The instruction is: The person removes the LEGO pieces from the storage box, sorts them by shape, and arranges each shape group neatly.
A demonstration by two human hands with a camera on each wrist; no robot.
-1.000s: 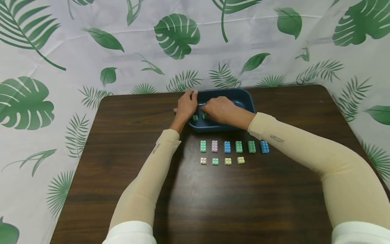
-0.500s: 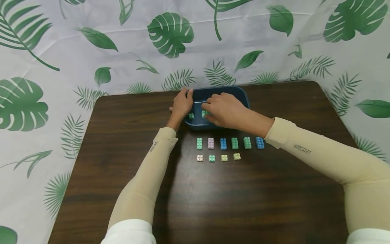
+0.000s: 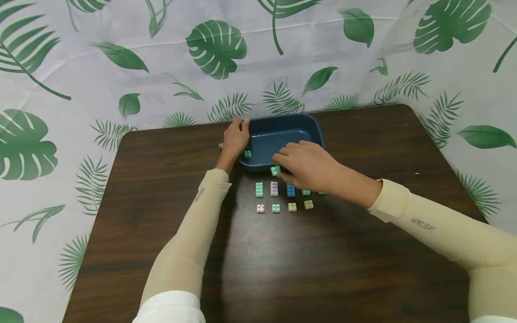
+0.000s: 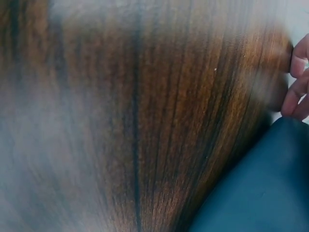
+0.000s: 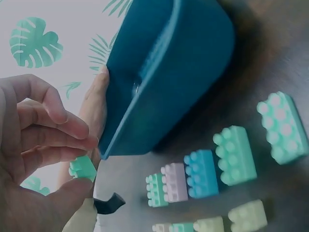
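A small mint-green toy brick (image 3: 275, 170) is pinched between the thumb and fingers of my right hand (image 3: 304, 165), just in front of the tray's near wall. In the right wrist view the same brick shows between the thumb and fingertips. My left hand (image 3: 235, 138) grips the left end of the dark blue tray (image 3: 278, 141); its fingertips show at the tray's edge in the left wrist view. Inside the tray, near that hand, lies a small green brick (image 3: 247, 154).
In front of the tray runs a row of longer bricks, including a mint one (image 3: 259, 189), a lilac one (image 3: 274, 189) and a blue one (image 3: 291, 190); my right hand hides part of it. Nearer sits a row of small square bricks, a beige one (image 3: 260, 208) at its left end.
My right hand has lifted the small green brick out of the tray and moved toward me over the row of longer bricks. The left hand stays on the tray.
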